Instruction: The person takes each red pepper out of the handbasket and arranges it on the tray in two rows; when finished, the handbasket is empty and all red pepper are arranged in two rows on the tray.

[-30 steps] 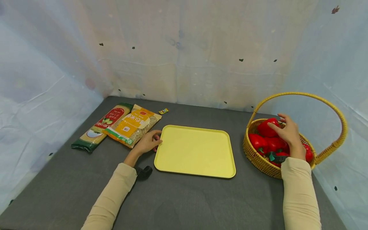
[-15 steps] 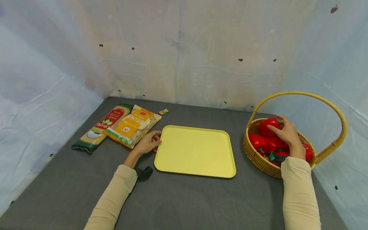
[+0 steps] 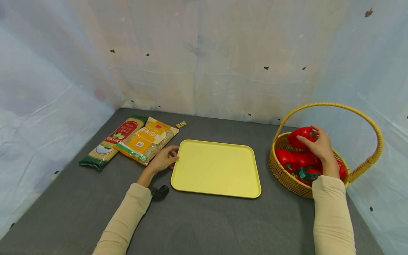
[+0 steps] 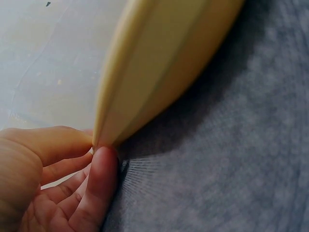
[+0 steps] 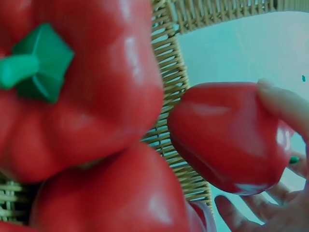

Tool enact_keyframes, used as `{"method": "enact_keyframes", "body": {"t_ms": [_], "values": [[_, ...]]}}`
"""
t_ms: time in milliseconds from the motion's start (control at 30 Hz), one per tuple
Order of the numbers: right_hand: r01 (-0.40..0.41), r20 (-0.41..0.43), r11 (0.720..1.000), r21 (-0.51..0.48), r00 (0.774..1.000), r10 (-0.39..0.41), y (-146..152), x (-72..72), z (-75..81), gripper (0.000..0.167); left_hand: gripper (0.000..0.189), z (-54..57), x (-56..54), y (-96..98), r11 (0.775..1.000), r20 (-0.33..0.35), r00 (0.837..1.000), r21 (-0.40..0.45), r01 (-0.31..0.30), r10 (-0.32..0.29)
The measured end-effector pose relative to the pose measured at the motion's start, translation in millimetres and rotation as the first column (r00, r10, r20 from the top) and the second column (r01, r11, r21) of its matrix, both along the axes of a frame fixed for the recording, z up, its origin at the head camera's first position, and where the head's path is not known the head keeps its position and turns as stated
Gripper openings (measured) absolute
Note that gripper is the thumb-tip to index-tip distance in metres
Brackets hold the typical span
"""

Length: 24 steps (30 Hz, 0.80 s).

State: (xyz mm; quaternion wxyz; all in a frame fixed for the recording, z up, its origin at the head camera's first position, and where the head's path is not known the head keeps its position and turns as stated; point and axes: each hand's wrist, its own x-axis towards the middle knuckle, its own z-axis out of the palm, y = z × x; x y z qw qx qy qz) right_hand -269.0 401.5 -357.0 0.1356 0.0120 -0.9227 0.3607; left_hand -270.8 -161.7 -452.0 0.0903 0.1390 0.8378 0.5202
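Observation:
My right hand (image 3: 321, 146) grips a red bell pepper (image 3: 301, 137) over the far side of a yellow wicker basket (image 3: 288, 181). In the right wrist view this pepper (image 5: 224, 137) sits between thumb and fingers, its green stem toward the palm. Several more red bell peppers (image 3: 294, 157) lie in the basket below. On the left, my left hand (image 3: 163, 158) pinches the left edge of a yellow tray (image 3: 216, 168), which lies on the table. The left wrist view shows thumb and fingers meeting at the rim of the tray (image 4: 145, 72).
Left of the tray, an orange-and-white food packet (image 3: 148, 140) overlaps a green-and-red packet (image 3: 116, 140). A small yellow sachet (image 3: 181, 124) lies behind them. The basket's tall arched handle (image 3: 331, 104) rises above the right hand. Pale sheeting (image 3: 223, 63) hangs along the table's back and sides.
My right hand has closed round the top bell pepper and raised it slightly, moving it a little to the right. The left hand and the tray stay in place.

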Motion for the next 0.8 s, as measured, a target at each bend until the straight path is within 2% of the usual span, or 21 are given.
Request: {"method": "enact_keyframes", "body": {"t_ms": [167, 300, 667, 800], "values": [[0.035, 0.016, 0.998, -0.06, 0.999, -0.034, -3.9, 3.4, 5.5, 0.081, 0.049, -1.2, -0.3, -0.3, 1.0, -0.004, 1.0, 0.002, 0.0, 0.0], [0.044, 0.011, 0.997, -0.055, 0.999, -0.044, -9.5, 7.4, 12.8, 0.079, 0.049, -0.4, 0.0, -0.1, 1.0, -0.003, 1.0, 0.004, 0.001, -0.001], [-0.006, 0.005, 1.0, -0.018, 1.0, 0.006, -29.6, 26.2, 34.1, 0.075, 0.049, 0.4, 0.3, 0.1, 1.0, -0.002, 1.0, 0.008, 0.0, 0.0], [-0.029, -0.036, 1.0, 0.005, 0.999, 0.029, -41.8, 35.6, 41.1, 0.07, 0.049, 0.5, 0.4, 0.5, 1.0, 0.0, 1.0, 0.006, -0.002, 0.002]]}}
